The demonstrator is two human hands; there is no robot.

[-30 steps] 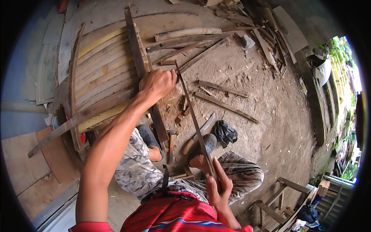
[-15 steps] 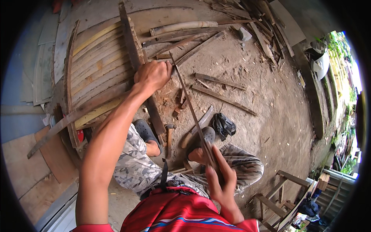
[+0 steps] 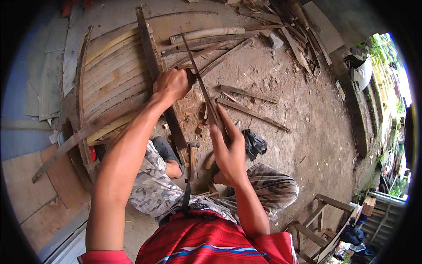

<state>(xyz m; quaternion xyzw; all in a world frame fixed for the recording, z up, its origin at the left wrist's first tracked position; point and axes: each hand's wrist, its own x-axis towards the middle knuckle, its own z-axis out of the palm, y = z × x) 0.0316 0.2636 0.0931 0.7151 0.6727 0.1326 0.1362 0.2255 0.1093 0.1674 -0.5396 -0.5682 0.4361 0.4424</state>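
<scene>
My right hand (image 3: 231,154) is closed round the handle of a handsaw (image 3: 200,79). The long thin blade points away from me, and its middle lies against the end of a wooden piece (image 3: 192,76) by my left fist. My left hand (image 3: 170,84) is closed on that piece, most of which the fingers hide. Under my left wrist runs a long dark beam (image 3: 175,125), part of a slatted wooden frame (image 3: 116,72). A hammer (image 3: 192,156) lies by my left foot. Near my right foot, a tool with a wooden handle (image 3: 210,160) is partly covered by my right hand.
Two loose wood strips (image 3: 252,113) lie on the dirt floor beyond a black plastic bag (image 3: 255,144). Scrap timber (image 3: 303,33) is heaped at the far right. A wooden stool-like frame (image 3: 316,220) stands at the near right. Plywood sheets (image 3: 44,180) are at the left.
My right hand has pushed the handsaw forward and to the left, so the blade tip reaches farther past my left fist. My left hand has stayed in place.
</scene>
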